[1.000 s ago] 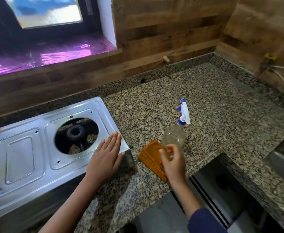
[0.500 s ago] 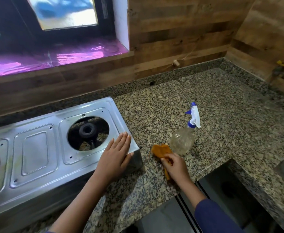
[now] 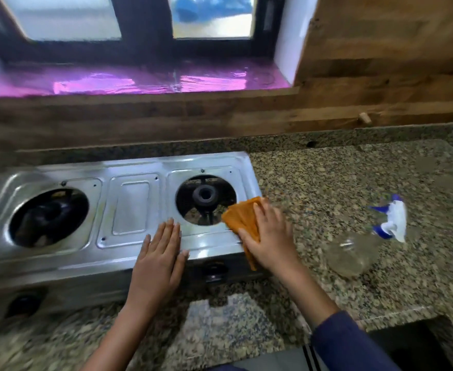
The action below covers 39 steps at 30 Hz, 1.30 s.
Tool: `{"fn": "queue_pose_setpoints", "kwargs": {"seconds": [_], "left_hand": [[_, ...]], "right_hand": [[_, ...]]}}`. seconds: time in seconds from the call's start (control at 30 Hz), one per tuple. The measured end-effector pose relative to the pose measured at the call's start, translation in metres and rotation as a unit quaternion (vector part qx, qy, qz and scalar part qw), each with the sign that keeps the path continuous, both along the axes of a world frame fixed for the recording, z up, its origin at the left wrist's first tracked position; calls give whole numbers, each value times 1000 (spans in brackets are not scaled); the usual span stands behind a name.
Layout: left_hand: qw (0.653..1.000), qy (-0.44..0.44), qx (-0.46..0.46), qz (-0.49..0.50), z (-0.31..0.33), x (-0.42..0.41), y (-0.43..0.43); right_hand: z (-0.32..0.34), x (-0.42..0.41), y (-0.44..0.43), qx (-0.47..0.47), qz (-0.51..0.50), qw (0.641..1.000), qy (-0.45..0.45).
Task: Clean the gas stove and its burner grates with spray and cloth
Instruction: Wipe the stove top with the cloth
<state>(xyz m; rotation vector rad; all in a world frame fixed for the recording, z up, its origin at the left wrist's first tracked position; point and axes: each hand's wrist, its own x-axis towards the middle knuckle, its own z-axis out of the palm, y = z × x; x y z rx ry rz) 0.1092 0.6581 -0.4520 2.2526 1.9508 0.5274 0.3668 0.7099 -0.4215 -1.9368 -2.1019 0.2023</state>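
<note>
A steel two-burner gas stove (image 3: 128, 207) sits on the granite counter, its grates off and both burner wells bare. My left hand (image 3: 161, 253) lies flat with straight fingers on the stove's front edge, between the two burners. My right hand (image 3: 269, 236) presses a folded orange cloth (image 3: 242, 215) onto the stove's right front corner, beside the right burner (image 3: 205, 195). A clear spray bottle (image 3: 354, 253) with a blue and white trigger head (image 3: 392, 220) lies on its side on the counter to the right, apart from both hands.
The granite counter (image 3: 340, 183) stretches to the right of the stove up to a wooden wall. A purple-lined window sill (image 3: 139, 81) runs behind. Black knobs (image 3: 214, 271) sit on the stove's front face. A dark opening (image 3: 420, 341) drops off at lower right.
My right hand picked the orange cloth up off the counter and carried it left onto the stove's right corner. My left hand slid left along the stove front. The view swung left.
</note>
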Motion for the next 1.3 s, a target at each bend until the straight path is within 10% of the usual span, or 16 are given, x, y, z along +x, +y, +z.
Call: {"fn": "queue_pose_setpoints", "kwargs": {"seconds": [0.3,0.63,1.0,1.3], "left_hand": [[999,10,-28,14,-4,-29,-11],[900,-420,-89,76,16,-40,0],[912,-378,-162,13,27,-65,-4],[830,-524,-191,26,40,-84,7]], "right_hand": [[-11,-39,6,-48,34,998,-10],[-6,-195,-10,-86,222,970,51],[-8,-26,-14,-26,-43,999,8],[-16,-222,-26,-41,104,993,44]]}}
